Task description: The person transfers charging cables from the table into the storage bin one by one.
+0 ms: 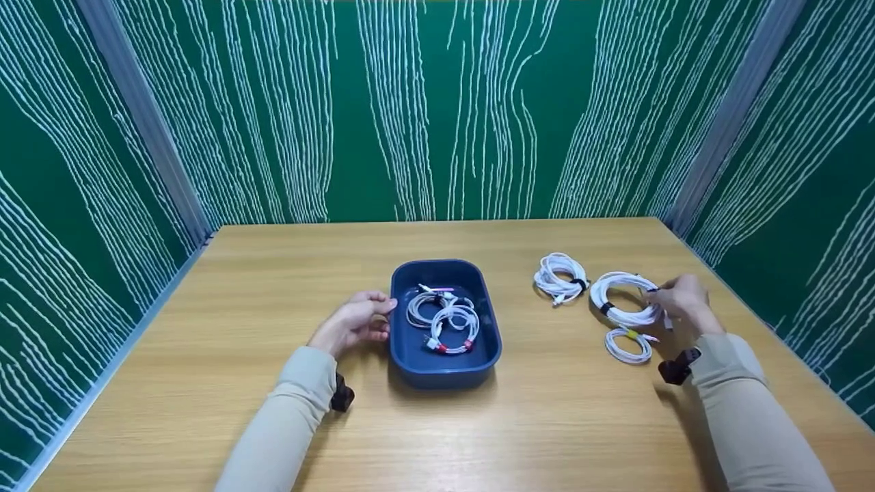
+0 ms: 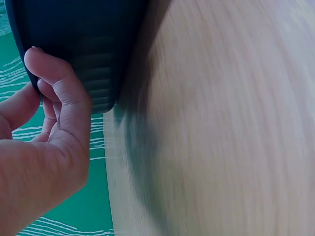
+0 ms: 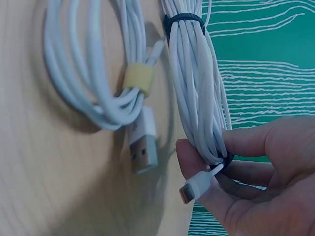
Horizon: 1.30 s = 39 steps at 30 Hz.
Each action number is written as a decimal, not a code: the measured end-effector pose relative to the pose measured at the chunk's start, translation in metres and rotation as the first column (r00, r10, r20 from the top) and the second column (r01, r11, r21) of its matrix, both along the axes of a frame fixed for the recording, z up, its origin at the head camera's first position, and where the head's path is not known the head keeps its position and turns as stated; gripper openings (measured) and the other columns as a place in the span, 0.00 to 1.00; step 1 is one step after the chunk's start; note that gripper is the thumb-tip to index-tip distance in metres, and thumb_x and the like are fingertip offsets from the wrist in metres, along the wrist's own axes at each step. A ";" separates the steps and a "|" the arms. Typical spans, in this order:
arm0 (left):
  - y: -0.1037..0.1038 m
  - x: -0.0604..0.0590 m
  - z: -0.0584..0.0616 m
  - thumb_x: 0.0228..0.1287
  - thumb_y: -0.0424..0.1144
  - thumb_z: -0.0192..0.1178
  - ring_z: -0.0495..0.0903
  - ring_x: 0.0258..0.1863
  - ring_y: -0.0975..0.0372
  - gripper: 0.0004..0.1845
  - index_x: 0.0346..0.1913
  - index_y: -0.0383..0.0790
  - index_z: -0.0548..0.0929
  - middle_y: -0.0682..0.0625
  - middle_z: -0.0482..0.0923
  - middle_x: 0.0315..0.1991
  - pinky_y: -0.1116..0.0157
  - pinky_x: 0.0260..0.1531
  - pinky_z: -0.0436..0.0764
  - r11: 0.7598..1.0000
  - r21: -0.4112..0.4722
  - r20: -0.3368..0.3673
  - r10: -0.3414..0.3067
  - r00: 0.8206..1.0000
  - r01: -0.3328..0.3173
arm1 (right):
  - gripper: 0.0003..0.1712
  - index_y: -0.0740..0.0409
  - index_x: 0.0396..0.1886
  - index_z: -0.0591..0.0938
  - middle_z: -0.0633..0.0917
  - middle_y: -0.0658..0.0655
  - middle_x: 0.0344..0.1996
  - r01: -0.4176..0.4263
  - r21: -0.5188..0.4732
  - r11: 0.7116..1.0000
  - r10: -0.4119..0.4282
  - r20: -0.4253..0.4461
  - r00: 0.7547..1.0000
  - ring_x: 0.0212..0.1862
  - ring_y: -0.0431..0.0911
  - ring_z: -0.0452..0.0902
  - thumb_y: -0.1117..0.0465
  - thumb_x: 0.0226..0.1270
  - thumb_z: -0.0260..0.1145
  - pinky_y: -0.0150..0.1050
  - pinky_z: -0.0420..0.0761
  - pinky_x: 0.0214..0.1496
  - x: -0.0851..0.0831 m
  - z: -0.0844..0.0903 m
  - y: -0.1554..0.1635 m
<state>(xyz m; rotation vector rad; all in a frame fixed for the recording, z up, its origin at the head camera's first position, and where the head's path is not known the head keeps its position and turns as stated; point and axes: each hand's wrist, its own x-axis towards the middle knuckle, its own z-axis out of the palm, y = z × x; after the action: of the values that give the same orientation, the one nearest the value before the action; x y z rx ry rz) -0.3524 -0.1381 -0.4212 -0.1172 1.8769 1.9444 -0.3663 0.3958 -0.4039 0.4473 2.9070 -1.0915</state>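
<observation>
Between the fingers of the right hand (image 1: pixel 682 301), the large white cable coil (image 3: pixel 194 83) looks sheathed in smooth, semi-gloss plastic. Near them, a white rectangular USB plug (image 3: pixel 142 147) ends in shiny metal. At the left hand's (image 1: pixel 351 320) fingers, the navy-blue rectangular bin (image 1: pixel 444 380) looks satin plastic; below, the light-brown wooden tabletop (image 1: pixel 560 417) is faintly glossy.

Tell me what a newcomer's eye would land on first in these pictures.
Probably the dark-blue rectangular plastic tub near the middle of the light wooden table, with coiled whitish cables inside and the left grip holding its left rim. Next, the big round coil of white cable with black ties, held by the right grip at the table's right side. Behind the table, the green wall with wavy white lines also stands out.
</observation>
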 end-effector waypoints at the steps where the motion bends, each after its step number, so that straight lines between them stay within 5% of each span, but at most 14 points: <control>1: 0.000 0.000 0.000 0.73 0.35 0.50 0.70 0.19 0.63 0.04 0.38 0.43 0.67 0.52 0.70 0.23 0.71 0.20 0.75 1.000 -0.002 0.000 -0.002 1.000 0.002 | 0.26 0.77 0.51 0.75 0.79 0.63 0.37 -0.004 -0.007 1.000 0.004 0.003 1.000 0.38 0.50 0.74 0.58 0.63 0.65 0.32 0.77 0.32 0.000 0.000 -0.001; 22: 0.000 0.002 0.001 0.72 0.35 0.51 0.70 0.19 0.63 0.03 0.40 0.43 0.68 0.52 0.69 0.24 0.71 0.21 0.75 1.000 -0.002 -0.001 0.001 1.000 -0.001 | 0.23 0.80 0.51 0.74 0.81 0.51 0.23 -0.127 -0.117 0.985 0.121 -0.060 0.991 0.25 0.37 0.78 0.63 0.66 0.62 0.31 0.83 0.30 -0.003 0.018 -0.025; 39: 0.000 0.002 0.001 0.72 0.35 0.51 0.70 0.19 0.63 0.04 0.37 0.43 0.69 0.52 0.69 0.24 0.71 0.21 0.75 1.000 0.002 -0.001 0.005 1.000 -0.005 | 0.21 0.79 0.52 0.75 0.81 0.53 0.26 -0.201 -0.125 0.971 0.193 -0.078 0.978 0.25 0.37 0.79 0.65 0.67 0.61 0.31 0.84 0.30 -0.007 0.028 -0.054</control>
<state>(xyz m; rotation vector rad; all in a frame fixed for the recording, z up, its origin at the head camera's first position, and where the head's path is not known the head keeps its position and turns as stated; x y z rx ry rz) -0.3507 -0.1379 -0.4204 -0.1211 1.8764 1.9504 -0.3735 0.3420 -0.3762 0.1183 2.8317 -1.2790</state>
